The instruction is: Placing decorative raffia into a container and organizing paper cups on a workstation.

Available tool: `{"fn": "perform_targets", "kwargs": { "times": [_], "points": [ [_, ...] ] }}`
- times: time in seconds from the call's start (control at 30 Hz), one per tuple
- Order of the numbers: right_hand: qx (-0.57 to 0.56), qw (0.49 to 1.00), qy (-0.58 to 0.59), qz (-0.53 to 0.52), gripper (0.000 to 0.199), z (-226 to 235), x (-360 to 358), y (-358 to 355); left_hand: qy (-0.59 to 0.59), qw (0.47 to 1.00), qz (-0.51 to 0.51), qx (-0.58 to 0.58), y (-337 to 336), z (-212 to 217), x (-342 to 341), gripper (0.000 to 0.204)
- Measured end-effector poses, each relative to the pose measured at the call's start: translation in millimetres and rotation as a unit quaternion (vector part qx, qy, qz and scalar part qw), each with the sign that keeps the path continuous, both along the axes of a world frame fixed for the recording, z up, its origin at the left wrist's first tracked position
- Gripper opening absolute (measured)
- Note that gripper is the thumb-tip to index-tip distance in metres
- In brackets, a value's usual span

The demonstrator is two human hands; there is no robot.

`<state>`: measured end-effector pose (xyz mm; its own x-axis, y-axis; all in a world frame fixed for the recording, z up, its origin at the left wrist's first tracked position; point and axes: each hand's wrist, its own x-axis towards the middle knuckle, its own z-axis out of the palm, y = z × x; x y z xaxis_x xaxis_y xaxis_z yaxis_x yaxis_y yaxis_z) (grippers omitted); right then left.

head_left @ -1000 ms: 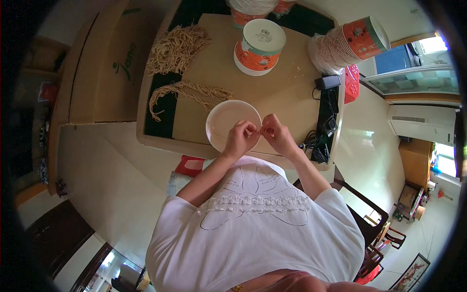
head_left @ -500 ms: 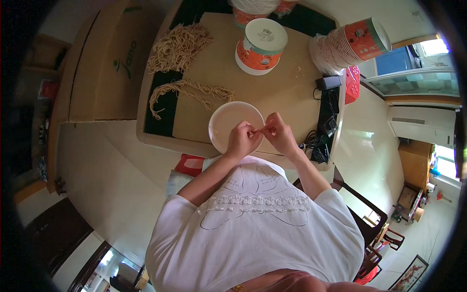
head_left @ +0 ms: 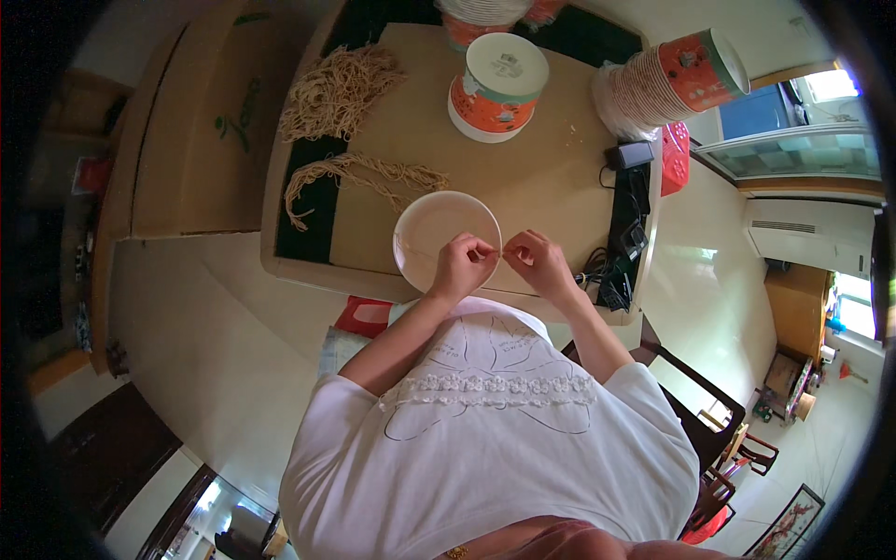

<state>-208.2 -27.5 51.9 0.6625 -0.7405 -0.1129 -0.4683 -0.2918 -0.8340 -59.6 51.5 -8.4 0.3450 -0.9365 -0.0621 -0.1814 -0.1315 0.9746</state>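
My left hand [head_left: 461, 267] is closed in a pinch over the right side of a white bowl [head_left: 431, 229] at the table's near edge. Close beside it, just right of the bowl's rim, my right hand [head_left: 543, 265] pinches too. The fingertips nearly meet, and whatever lies between them is too small to make out. Beyond the bowl to the left stretches a loose hank of beige string [head_left: 359, 170]. A bigger tangled heap of beige string [head_left: 338, 91] lies farther back.
An upturned orange-and-white paper tub [head_left: 504, 84] stands past the bowl. Stacked paper tubs [head_left: 674, 82] in plastic lean at the far right. A black adapter [head_left: 629, 154] and cables [head_left: 611, 275] line the right edge. A large cardboard box [head_left: 201, 140] stands left of the table.
My right hand has lowered slightly, and its fingers have shifted beside the left fingertips. The bowl appears a little farther left. Both hands keep pinching.
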Motion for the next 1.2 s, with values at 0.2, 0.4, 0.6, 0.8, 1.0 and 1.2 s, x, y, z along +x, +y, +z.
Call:
{"fn": "perform_targets", "kwargs": {
  "times": [0.2, 0.4, 0.6, 0.8, 1.0, 1.2],
  "points": [
    [-0.010, 1.000, -0.004, 0.012, 0.008, -11.4, 4.1, 0.2, -0.017, 1.000, -0.001, 0.002, 1.4, 6.1, 1.7, 0.011],
    [-0.017, 1.000, -0.008, 0.008, 0.008, -15.4, 7.2, 1.0, 0.015, 1.000, -0.008, -0.004, 6.9, 5.0, 6.1, 0.012],
    [-0.025, 1.000, -0.008, 0.012, 0.009, -16.0, 10.6, 2.1, 0.093, 0.996, -0.013, 0.007, 10.0, -7.9, 10.4, 0.012],
    [-0.032, 0.999, 0.002, 0.018, 0.009, -13.3, 11.7, 1.1, 0.116, 0.990, -0.022, 0.080, 7.1, 2.5, 9.7, 0.015],
    [-0.037, 0.999, 0.007, 0.027, 0.009, -11.5, 12.8, 0.9, 0.019, 0.999, -0.025, 0.038, 5.7, 4.4, 7.9, 0.012],
    [-0.029, 0.999, 0.003, 0.018, 0.011, -8.5, 15.5, 2.0, 0.170, 0.984, 0.010, 0.046, 11.3, -13.0, 13.6, 0.007]
  ]
}}
